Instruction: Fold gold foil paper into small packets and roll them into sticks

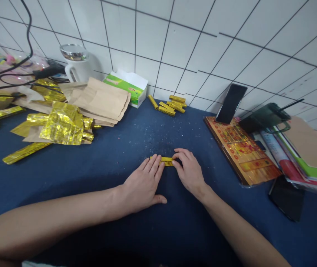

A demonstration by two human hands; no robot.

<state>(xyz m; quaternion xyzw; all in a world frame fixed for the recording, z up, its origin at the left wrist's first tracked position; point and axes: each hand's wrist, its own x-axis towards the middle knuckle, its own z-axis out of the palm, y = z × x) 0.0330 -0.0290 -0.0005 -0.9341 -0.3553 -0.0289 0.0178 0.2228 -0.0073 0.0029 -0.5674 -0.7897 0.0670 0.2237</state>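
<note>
A small folded strip of gold foil paper [166, 160] lies on the dark blue tabletop [119, 148], in the middle. My left hand [143, 183] lies flat on the cloth, fingers stretched out together, with the fingertips pressing the strip's left end. My right hand [188, 170] rests at the strip's right end with its fingers curled down onto it. Most of the strip is hidden under the fingers.
Several finished gold strips [171, 104] lie by the tiled wall. Loose gold foil sheets [60, 128] and brown paper [99, 100] are piled at the left, near a tissue box [127, 89] and a white kettle [76, 65]. A printed paper stack [241, 152], phones and books fill the right.
</note>
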